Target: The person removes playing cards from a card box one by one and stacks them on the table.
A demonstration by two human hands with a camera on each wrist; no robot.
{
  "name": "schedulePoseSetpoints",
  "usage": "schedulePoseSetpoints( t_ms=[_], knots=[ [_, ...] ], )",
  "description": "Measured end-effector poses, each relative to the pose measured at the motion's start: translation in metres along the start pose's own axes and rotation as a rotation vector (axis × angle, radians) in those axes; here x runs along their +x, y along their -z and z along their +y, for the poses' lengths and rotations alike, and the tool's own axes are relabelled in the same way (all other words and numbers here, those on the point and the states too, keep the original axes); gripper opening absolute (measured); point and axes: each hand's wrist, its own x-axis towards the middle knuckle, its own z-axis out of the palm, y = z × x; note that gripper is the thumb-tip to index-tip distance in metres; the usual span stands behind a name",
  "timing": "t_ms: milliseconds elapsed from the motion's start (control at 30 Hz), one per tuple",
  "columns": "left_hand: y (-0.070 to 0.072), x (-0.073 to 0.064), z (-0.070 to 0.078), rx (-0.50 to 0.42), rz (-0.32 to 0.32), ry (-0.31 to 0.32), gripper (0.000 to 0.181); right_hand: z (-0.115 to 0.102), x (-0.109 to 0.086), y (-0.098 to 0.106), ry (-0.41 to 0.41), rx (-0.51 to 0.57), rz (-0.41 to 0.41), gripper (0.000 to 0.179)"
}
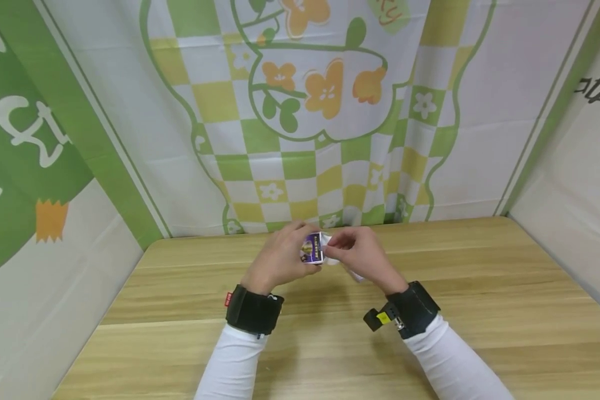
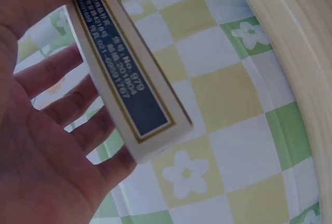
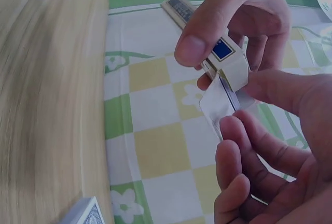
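Note:
My left hand grips a small playing-card box above the table, thumb on one side and fingers on the other. Its narrow side carries printed lettering on a dark panel with a gold border. The end facing right is open, and a white flap sticks out from it. At that end my right hand pinches the flap between thumb and fingertips. Partly hidden under the right hand, a deck of cards with a patterned top lies on the table.
The wooden table reaches back to a checkered, flowered curtain. More printed cloth hangs along the left and right sides. A black band with a loose strap end sits on the right wrist.

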Motion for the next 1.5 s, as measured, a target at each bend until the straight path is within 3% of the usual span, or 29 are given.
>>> schedulePoseSetpoints(
  t_ms=[200,567,833,1167,1267,1333,1433,1500],
  knots=[
    [-0.004,0.003,0.002,-0.002,0.042,-0.063,0.067,-0.002,0.000,0.003,-0.078,0.028,0.005,0.018],
    [-0.017,0.007,0.001,0.093,0.131,-0.103,0.070,0.002,0.003,0.006,-0.098,0.021,0.030,0.021],
    [-0.023,0.007,-0.002,0.133,0.186,-0.080,0.067,-0.001,0.002,0.012,-0.130,0.020,0.038,0.015],
    [-0.019,0.006,-0.013,0.184,0.235,-0.016,0.071,-0.001,0.003,0.024,-0.156,0.065,0.051,0.018],
    [-0.019,0.005,-0.013,0.195,0.233,-0.001,0.072,0.000,0.003,0.026,-0.115,0.038,0.075,0.019],
    [-0.018,0.005,-0.013,0.200,0.230,0.008,0.071,0.000,0.003,0.027,-0.042,-0.016,0.111,0.022],
    [-0.017,0.004,-0.013,0.200,0.234,0.018,0.071,0.000,0.003,0.029,0.136,-0.142,0.149,0.031],
    [-0.016,0.003,-0.013,0.202,0.237,0.020,0.070,-0.001,0.002,0.031,0.256,-0.237,0.126,0.039]
  ],
)
